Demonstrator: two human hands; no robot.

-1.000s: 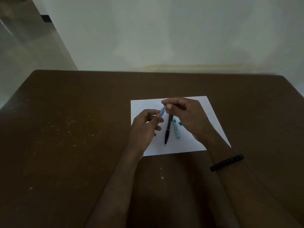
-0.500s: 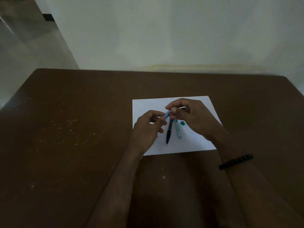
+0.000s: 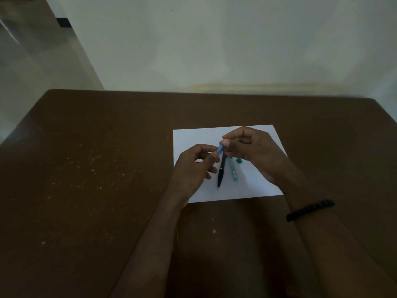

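Note:
A small blue piece (image 3: pixel 220 150) sits between my two hands above a white sheet of paper (image 3: pixel 193 138). My left hand (image 3: pixel 194 168) pinches its lower end with thumb and forefinger. My right hand (image 3: pixel 251 150) pinches its upper end with curled fingers. Below them a black pen (image 3: pixel 221 174) lies on the paper, tip pointing toward me. A teal tube (image 3: pixel 233 171) lies beside it on the right, and a small teal cap (image 3: pixel 239 161) rests just beyond, half under my right hand.
The paper lies on a dark brown table (image 3: pixel 96 190) speckled with pale crumbs on its left half. A pale wall rises behind the far edge. A black beaded bracelet (image 3: pixel 310 209) circles my right wrist.
Both hands shifted slightly toward me and to the right while keeping their pinch on the blue piece. The pen, tube and cap stayed where they were.

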